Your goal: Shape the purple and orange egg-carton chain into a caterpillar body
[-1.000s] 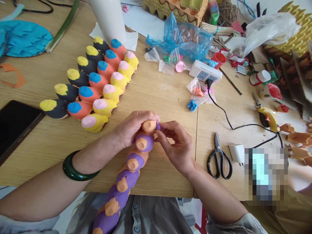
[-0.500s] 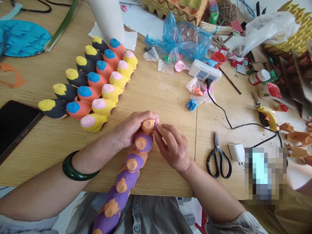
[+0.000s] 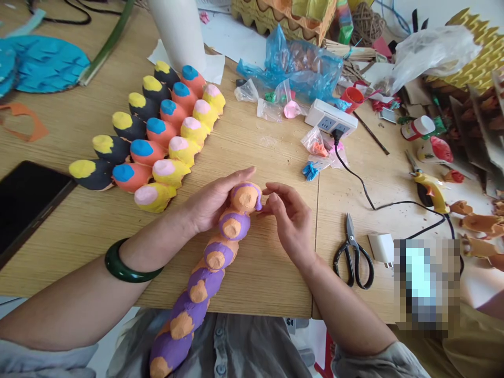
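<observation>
A long strip of egg-carton cups (image 3: 205,283), coated in purple and orange clay, runs from my lap up over the table edge. My left hand (image 3: 212,202) wraps round the left side of its far end, thumb stretched out along the top. Across that last orange cup arches a thin roll of purple clay (image 3: 259,202), its loose end hanging on the right side. Just right of the roll is my right hand (image 3: 291,218), thumb and fingers apart; whether a lower fingertip touches the cup I cannot tell.
Three coloured rows of clay-coated cups (image 3: 159,126) lie at left, near a black phone (image 3: 35,205). At right are scissors (image 3: 353,254), a white charger (image 3: 381,248), a power strip (image 3: 331,116) with a cord, and small bags of clay (image 3: 317,149). Another person sits at far right.
My right hand has drawn back to the right and its fingers have come apart from the cup. The purple roll now shows across the cup's top, which has tipped more towards me.
</observation>
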### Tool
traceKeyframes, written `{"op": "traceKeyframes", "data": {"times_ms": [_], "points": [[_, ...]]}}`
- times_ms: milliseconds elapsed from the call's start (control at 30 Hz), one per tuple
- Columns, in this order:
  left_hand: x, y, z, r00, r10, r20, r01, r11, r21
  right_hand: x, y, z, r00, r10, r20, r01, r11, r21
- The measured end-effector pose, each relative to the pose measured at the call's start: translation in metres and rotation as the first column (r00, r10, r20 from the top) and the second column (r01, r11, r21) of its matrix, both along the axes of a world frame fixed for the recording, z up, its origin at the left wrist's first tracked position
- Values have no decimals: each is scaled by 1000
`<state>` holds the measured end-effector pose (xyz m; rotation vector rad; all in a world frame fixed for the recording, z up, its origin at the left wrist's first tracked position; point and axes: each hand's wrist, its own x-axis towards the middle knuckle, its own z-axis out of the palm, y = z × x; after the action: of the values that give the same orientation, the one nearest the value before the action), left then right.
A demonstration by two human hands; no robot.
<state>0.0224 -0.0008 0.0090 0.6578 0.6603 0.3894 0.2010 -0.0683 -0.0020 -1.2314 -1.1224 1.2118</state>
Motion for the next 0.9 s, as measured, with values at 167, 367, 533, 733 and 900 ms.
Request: {"op": "traceKeyframes", "data": {"times_ms": [167, 367, 533, 733, 900], "points": [[4, -3, -2, 997, 74, 2, -74, 997, -19, 10, 13, 1, 938, 115, -327, -191, 958, -212], [1, -3, 0, 1000, 26, -12, -25, 999, 44, 17, 18, 5, 851, 162, -499, -347, 887, -305], [-9, -1, 11, 998, -55, -40, 57, 997, 59, 23, 20, 12, 797, 203, -568, -458, 817, -351], [-20, 1, 24, 989, -130, 65, 120, 983, 141, 28, 21, 14, 738, 281, -613, -565, 754, -335], [-20, 0, 23, 993, -112, 29, 108, 987, 116, 30, 19, 13, 730, 302, -613, -596, 721, -353]]}}
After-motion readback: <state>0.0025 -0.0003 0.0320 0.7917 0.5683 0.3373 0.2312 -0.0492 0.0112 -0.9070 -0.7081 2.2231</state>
